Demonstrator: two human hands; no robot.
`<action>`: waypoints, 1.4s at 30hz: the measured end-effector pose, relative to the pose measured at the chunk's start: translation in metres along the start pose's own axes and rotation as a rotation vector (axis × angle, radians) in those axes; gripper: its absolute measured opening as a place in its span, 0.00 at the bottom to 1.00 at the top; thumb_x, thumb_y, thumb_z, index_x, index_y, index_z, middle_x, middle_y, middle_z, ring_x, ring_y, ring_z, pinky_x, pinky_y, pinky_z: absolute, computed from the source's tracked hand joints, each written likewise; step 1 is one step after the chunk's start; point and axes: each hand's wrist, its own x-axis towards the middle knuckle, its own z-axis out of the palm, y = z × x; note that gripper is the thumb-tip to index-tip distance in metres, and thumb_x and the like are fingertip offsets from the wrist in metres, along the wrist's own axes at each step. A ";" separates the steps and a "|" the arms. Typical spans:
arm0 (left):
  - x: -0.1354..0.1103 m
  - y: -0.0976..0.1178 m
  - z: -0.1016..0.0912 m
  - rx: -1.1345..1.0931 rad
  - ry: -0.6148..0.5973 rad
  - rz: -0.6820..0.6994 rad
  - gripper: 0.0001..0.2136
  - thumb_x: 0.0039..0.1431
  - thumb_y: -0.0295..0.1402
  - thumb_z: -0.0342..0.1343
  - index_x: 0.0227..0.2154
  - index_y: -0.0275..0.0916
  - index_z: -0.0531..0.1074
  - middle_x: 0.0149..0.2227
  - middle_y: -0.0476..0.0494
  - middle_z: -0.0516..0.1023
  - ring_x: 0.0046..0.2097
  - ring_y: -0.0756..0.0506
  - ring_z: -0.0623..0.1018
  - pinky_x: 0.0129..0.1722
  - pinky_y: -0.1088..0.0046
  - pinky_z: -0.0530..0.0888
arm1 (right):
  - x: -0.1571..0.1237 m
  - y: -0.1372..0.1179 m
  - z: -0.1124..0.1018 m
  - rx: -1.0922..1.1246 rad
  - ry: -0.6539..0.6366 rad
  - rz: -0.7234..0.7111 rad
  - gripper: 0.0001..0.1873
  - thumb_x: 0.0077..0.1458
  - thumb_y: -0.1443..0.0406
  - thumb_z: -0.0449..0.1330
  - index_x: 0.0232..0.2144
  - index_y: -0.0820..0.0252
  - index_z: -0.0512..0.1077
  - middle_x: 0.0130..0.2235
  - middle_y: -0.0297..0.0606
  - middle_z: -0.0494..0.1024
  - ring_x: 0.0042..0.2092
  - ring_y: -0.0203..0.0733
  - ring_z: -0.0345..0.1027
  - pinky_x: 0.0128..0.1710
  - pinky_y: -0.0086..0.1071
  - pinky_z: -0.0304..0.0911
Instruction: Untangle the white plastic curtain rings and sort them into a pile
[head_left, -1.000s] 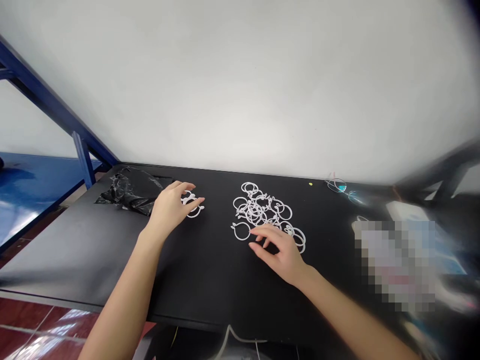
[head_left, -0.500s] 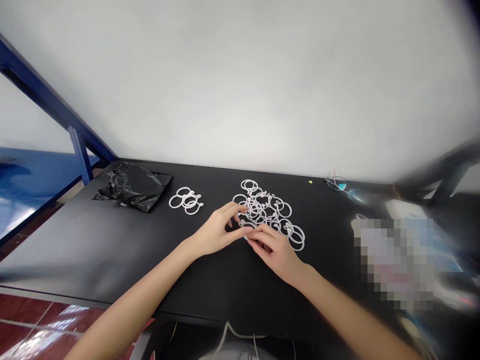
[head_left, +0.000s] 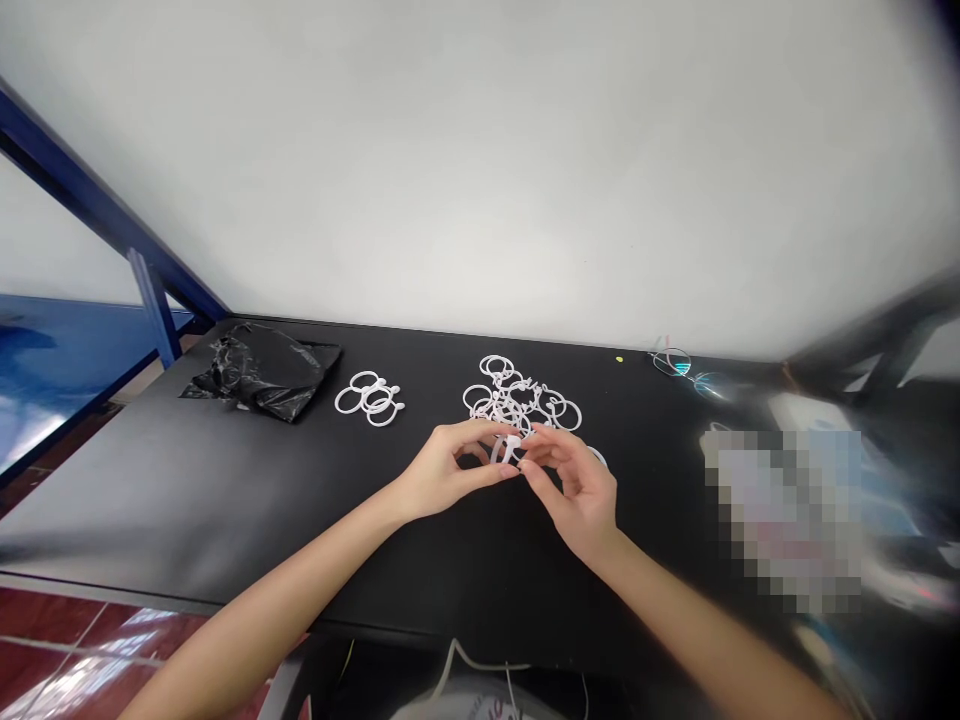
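Observation:
Between the fingers and thumb of my left hand (head_left: 457, 465) is a white plastic curtain ring (head_left: 511, 447), held up edge-on with its knobbed end showing. The fingers and thumb of my right hand (head_left: 574, 485) close in on the same ring from the other side, and the fingertips hide part of it. Just beyond my hands lies a loose pile of similar white rings (head_left: 491, 366), overlapping one another on the black table (head_left: 300, 510). Several more rings (head_left: 381, 405) form a small group to the left of the pile.
A crumpled black plastic bag (head_left: 262, 370) lies at the back left. Eyeglasses (head_left: 675, 362) rest near the wall at the back right, beside a tiny yellow-green bit (head_left: 619, 359). Blurred packages (head_left: 810, 415) sit at the right. A blue metal frame (head_left: 90, 190) rises on the left.
A ring has been raised from the near edge of the pile and now stands between my hands. My right hand has shifted slightly right, its thumb and fingers further apart.

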 end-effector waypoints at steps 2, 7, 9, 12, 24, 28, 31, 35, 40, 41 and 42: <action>0.000 0.001 -0.001 0.048 -0.027 0.017 0.17 0.57 0.36 0.62 0.48 0.36 0.74 0.47 0.39 0.77 0.40 0.47 0.76 0.39 0.73 0.75 | 0.001 0.001 -0.002 -0.030 -0.009 -0.026 0.16 0.59 0.70 0.60 0.48 0.49 0.73 0.39 0.37 0.78 0.39 0.42 0.75 0.37 0.37 0.75; 0.000 0.002 0.000 0.118 -0.077 0.041 0.17 0.57 0.37 0.62 0.48 0.37 0.75 0.43 0.42 0.79 0.38 0.48 0.75 0.38 0.74 0.74 | 0.003 0.000 -0.003 -0.113 -0.053 -0.044 0.09 0.60 0.70 0.59 0.41 0.53 0.75 0.34 0.37 0.79 0.35 0.41 0.74 0.34 0.38 0.73; 0.000 0.002 -0.001 0.137 -0.082 0.045 0.17 0.58 0.38 0.61 0.48 0.37 0.75 0.42 0.42 0.79 0.38 0.48 0.75 0.38 0.74 0.74 | 0.003 -0.001 -0.003 -0.113 -0.064 -0.032 0.09 0.60 0.70 0.59 0.41 0.53 0.75 0.34 0.37 0.79 0.35 0.41 0.74 0.34 0.37 0.73; 0.000 0.003 -0.002 0.168 -0.098 0.049 0.16 0.59 0.38 0.60 0.47 0.37 0.76 0.41 0.43 0.79 0.37 0.49 0.74 0.38 0.74 0.73 | 0.003 0.000 -0.003 -0.066 -0.103 -0.017 0.08 0.60 0.70 0.58 0.40 0.53 0.75 0.34 0.36 0.78 0.35 0.40 0.74 0.35 0.37 0.73; 0.000 -0.002 -0.053 0.785 0.272 0.073 0.15 0.63 0.38 0.53 0.49 0.38 0.72 0.47 0.39 0.75 0.47 0.42 0.75 0.51 0.64 0.72 | 0.009 0.006 -0.010 -0.138 -0.007 0.113 0.13 0.59 0.64 0.60 0.47 0.53 0.72 0.40 0.39 0.80 0.40 0.43 0.76 0.41 0.40 0.75; -0.004 -0.017 -0.092 1.099 0.440 -0.128 0.19 0.61 0.36 0.49 0.51 0.32 0.72 0.49 0.34 0.71 0.47 0.39 0.76 0.49 0.62 0.72 | 0.014 0.013 -0.014 -0.373 -0.010 -0.016 0.08 0.59 0.66 0.60 0.41 0.54 0.75 0.43 0.41 0.79 0.44 0.46 0.74 0.46 0.45 0.72; -0.006 -0.020 -0.103 1.243 0.436 -0.255 0.19 0.61 0.36 0.48 0.50 0.32 0.72 0.47 0.34 0.72 0.47 0.37 0.75 0.48 0.61 0.72 | 0.014 0.019 -0.015 -0.544 -0.140 -0.128 0.11 0.60 0.66 0.59 0.45 0.54 0.74 0.53 0.43 0.75 0.54 0.51 0.69 0.54 0.53 0.66; -0.007 -0.018 -0.100 1.381 0.389 -0.361 0.19 0.61 0.37 0.48 0.50 0.33 0.73 0.46 0.32 0.74 0.49 0.32 0.74 0.47 0.57 0.71 | 0.012 0.023 -0.013 -0.715 -0.378 -0.161 0.16 0.62 0.63 0.57 0.52 0.54 0.71 0.61 0.42 0.69 0.63 0.58 0.57 0.60 0.64 0.54; -0.008 -0.016 -0.098 1.360 0.397 -0.367 0.20 0.62 0.38 0.49 0.51 0.32 0.72 0.49 0.32 0.74 0.50 0.31 0.73 0.47 0.55 0.70 | 0.013 0.020 -0.013 -0.774 -0.457 -0.166 0.17 0.64 0.64 0.54 0.54 0.57 0.69 0.58 0.44 0.72 0.62 0.58 0.58 0.62 0.65 0.51; -0.008 -0.017 -0.100 1.336 0.405 -0.351 0.19 0.62 0.39 0.50 0.51 0.33 0.72 0.49 0.32 0.74 0.50 0.32 0.73 0.48 0.55 0.71 | 0.013 0.021 -0.013 -0.779 -0.456 -0.170 0.17 0.64 0.64 0.54 0.54 0.57 0.70 0.57 0.44 0.73 0.62 0.58 0.59 0.62 0.65 0.51; -0.008 -0.016 -0.101 1.303 0.419 -0.322 0.19 0.62 0.39 0.50 0.50 0.33 0.72 0.50 0.33 0.74 0.50 0.33 0.73 0.49 0.55 0.70 | 0.014 0.021 -0.013 -0.779 -0.455 -0.176 0.17 0.64 0.64 0.54 0.54 0.58 0.70 0.55 0.45 0.73 0.61 0.58 0.60 0.62 0.64 0.52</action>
